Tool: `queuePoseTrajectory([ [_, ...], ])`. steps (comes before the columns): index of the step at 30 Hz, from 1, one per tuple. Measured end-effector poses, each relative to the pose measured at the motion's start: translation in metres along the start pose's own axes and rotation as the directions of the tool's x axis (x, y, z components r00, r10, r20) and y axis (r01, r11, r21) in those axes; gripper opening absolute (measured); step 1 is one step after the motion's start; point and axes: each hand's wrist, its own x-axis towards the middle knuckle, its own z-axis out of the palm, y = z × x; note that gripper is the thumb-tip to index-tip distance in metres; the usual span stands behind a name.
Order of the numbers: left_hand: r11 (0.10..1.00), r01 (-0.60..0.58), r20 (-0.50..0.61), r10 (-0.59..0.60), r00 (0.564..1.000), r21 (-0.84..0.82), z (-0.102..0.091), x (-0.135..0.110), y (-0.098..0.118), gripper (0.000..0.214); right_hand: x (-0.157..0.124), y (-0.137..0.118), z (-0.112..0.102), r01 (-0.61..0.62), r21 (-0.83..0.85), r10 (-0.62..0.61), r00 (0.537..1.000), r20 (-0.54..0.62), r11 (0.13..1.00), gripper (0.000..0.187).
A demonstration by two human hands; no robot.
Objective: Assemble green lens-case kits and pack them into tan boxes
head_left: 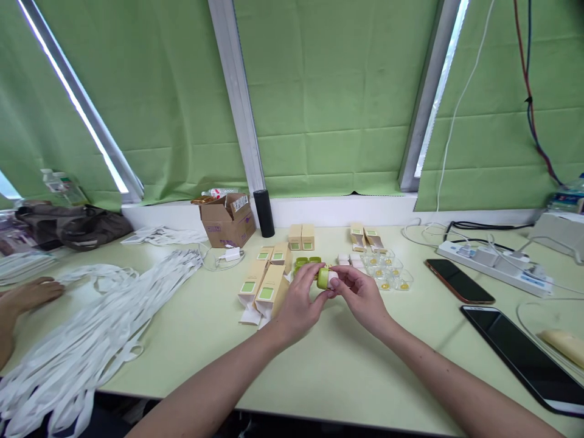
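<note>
Over the middle of the table, a small jar (pixel 323 278) with a green part and a white part is held on its side between my two hands. My left hand (pixel 298 307) has its fingers closed round the green end. The fingers of my right hand (pixel 362 299) pinch the white end. Just beyond the left hand sit several green pieces (pixel 303 261), partly covered by it. Several cream boxes (pixel 269 292) with green labels lie to the left, some with open flaps. Small white pieces (pixel 351 260) and clear plastic cups with yellow centres (pixel 385 271) are beyond the right hand.
White straps (pixel 123 316) cover the left side, near another person's hand (pixel 39 294). A cardboard box (pixel 227 222) and a black cylinder (pixel 263 213) stand at the back. Two phones (pixel 458 281) and a power strip (pixel 495 266) with cables lie right.
</note>
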Motion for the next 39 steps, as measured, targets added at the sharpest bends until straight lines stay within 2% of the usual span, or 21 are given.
queuePoseTrajectory([
  [5,1.0,0.021,0.03,-0.021,0.999,0.0,0.001,-0.005,0.002,0.058,0.001,0.001,0.001,0.004,0.027,-0.004,1.0,-0.011,1.0,0.051],
  [8,0.997,0.062,0.023,-0.06,0.998,-0.056,0.003,-0.006,0.004,0.062,0.0,-0.001,0.001,0.015,0.03,-0.015,1.0,0.003,0.999,0.049],
  [11,0.963,0.146,0.029,-0.144,0.989,-0.226,0.003,-0.001,0.003,0.063,-0.001,-0.002,-0.001,0.058,-0.039,-0.057,0.998,0.03,0.998,0.046],
  [13,0.9,0.207,0.056,-0.201,0.978,-0.383,0.003,0.004,0.002,0.066,-0.002,-0.003,-0.004,0.12,-0.152,-0.115,0.992,0.043,0.981,0.043],
  [16,0.805,0.283,0.114,-0.263,0.958,-0.521,0.0,0.013,-0.001,0.069,-0.003,-0.005,-0.007,0.267,-0.346,-0.266,0.963,0.051,0.9,0.04],
  [19,0.747,0.331,0.172,-0.285,0.943,-0.577,-0.001,0.018,-0.001,0.064,-0.005,-0.006,-0.01,0.428,-0.487,-0.429,0.896,0.117,0.761,0.044],
  [23,0.698,0.355,0.249,-0.254,0.935,-0.622,0.002,0.019,0.002,0.051,-0.004,-0.002,-0.013,0.563,-0.6,-0.513,0.812,0.277,0.568,0.041],
  [26,0.694,0.374,0.255,-0.274,0.927,-0.615,0.005,0.018,0.004,0.045,-0.003,0.003,-0.014,0.624,-0.621,-0.551,0.761,0.343,0.475,0.043],
  [29,0.698,0.391,0.266,-0.287,0.92,-0.6,0.006,0.019,0.004,0.04,-0.003,0.006,-0.015,0.649,-0.627,-0.558,0.738,0.38,0.431,0.046],
  [33,0.726,0.379,0.264,-0.274,0.925,-0.574,0.006,0.018,0.005,0.034,-0.004,0.008,-0.014,0.652,-0.627,-0.542,0.739,0.4,0.427,0.049],
  [39,0.761,0.328,0.22,-0.246,0.944,-0.559,0.007,0.014,0.007,0.047,-0.002,0.004,-0.012,0.672,-0.628,-0.583,0.71,0.395,0.393,0.049],
])
